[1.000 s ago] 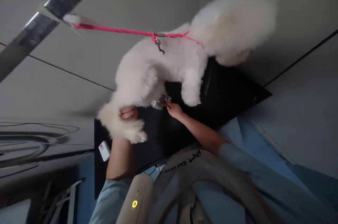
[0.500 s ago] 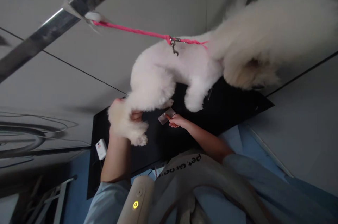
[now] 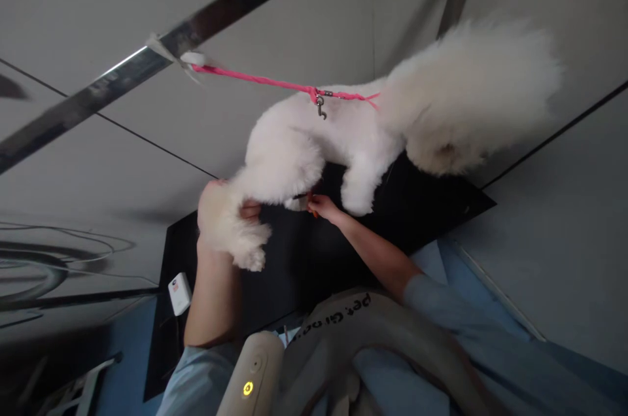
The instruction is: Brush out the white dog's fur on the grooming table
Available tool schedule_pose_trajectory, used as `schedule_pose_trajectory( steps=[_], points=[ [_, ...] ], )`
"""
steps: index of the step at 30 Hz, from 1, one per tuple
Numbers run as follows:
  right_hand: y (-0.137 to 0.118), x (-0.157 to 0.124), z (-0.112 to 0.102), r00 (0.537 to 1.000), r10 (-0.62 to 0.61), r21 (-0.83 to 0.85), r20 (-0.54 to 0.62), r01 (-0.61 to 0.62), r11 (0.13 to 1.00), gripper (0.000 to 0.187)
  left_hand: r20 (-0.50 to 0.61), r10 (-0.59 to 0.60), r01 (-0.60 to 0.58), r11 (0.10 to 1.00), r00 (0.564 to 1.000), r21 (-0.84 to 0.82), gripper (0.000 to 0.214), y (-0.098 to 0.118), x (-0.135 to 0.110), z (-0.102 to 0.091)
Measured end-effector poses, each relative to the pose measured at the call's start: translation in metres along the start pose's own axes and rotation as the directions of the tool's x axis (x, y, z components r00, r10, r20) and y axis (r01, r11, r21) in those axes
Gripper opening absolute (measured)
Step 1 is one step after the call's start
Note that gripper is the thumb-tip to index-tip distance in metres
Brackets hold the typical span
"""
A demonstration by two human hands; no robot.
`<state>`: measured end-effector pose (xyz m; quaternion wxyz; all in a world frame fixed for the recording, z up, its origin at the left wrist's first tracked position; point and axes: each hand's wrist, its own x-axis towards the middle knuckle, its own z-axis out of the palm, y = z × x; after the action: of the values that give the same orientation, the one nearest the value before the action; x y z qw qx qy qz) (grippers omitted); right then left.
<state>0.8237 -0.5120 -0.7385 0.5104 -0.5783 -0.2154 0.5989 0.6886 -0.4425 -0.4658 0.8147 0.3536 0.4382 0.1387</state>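
Observation:
A fluffy white dog (image 3: 279, 148) stands on a black table, its body trimmed short and its head fur long. Its raised hind leg (image 3: 240, 236) stretches toward me, held by my left hand (image 3: 250, 210), whose fingers wrap round it from behind; fur covers most of that hand. My right hand (image 3: 322, 206) is closed on the orange handle of a slicker brush (image 3: 297, 203). The brush's flat head is just under the dog's belly and thigh fur, close to the other hind leg; whether it touches fur I cannot tell.
A pink leash (image 3: 260, 80) with a metal clip runs from a slanted metal bar (image 3: 220, 17) to the dog's neck. On the left part of the black table (image 3: 289, 272) lies a small white box (image 3: 180, 294). A pale device (image 3: 258, 370) with a yellow light is near my chest.
My right hand has moved the slicker brush up and slightly left, in under the dog's fur, and its head has tilted. My left hand keeps its hold on the hind leg. The view has shifted slightly.

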Motion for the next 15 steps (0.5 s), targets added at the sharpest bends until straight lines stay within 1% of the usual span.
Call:
schedule_pose_trajectory(
  steps=[3,5,6,8,9,11,13,15],
  points=[
    [0.007,-0.004,0.000,0.996,0.070,-0.032,0.060,-0.068,0.997,0.012,0.023,0.001,0.000,1.000,1.000,-0.009,0.027,0.002,0.001,0.000],
    [0.008,-0.007,-0.001,0.992,0.082,-0.032,0.096,-0.079,0.996,0.010,0.031,0.000,0.000,1.000,1.000,-0.003,0.024,0.004,0.001,-0.001],
    [0.005,-0.006,-0.003,0.994,0.062,-0.019,0.094,-0.061,0.998,0.010,0.028,-0.001,0.001,1.000,1.000,0.001,0.025,0.005,0.002,-0.001],
    [-0.005,-0.002,-0.006,0.999,-0.014,0.003,0.036,0.014,1.000,0.018,0.011,-0.001,0.001,1.000,1.000,0.008,0.025,0.006,0.003,-0.001],
    [-0.009,0.001,-0.008,0.998,-0.057,-0.002,-0.002,0.057,0.998,0.022,0.008,-0.001,0.001,1.000,1.000,0.008,0.025,0.006,0.004,-0.001],
    [-0.012,0.002,-0.009,0.993,-0.110,-0.040,-0.052,0.108,0.993,0.023,0.029,-0.004,0.004,1.000,1.000,0.001,0.024,0.008,0.006,-0.002],
    [-0.009,-0.001,-0.007,0.992,-0.117,-0.081,-0.040,0.113,0.990,0.022,0.064,-0.014,0.013,1.000,0.998,0.008,0.023,0.010,0.007,-0.003],
    [-0.007,-0.003,-0.006,0.993,-0.115,-0.093,-0.015,0.114,0.989,0.021,0.101,-0.039,0.034,0.998,0.994,0.051,0.024,0.013,0.009,-0.005]
  ],
)
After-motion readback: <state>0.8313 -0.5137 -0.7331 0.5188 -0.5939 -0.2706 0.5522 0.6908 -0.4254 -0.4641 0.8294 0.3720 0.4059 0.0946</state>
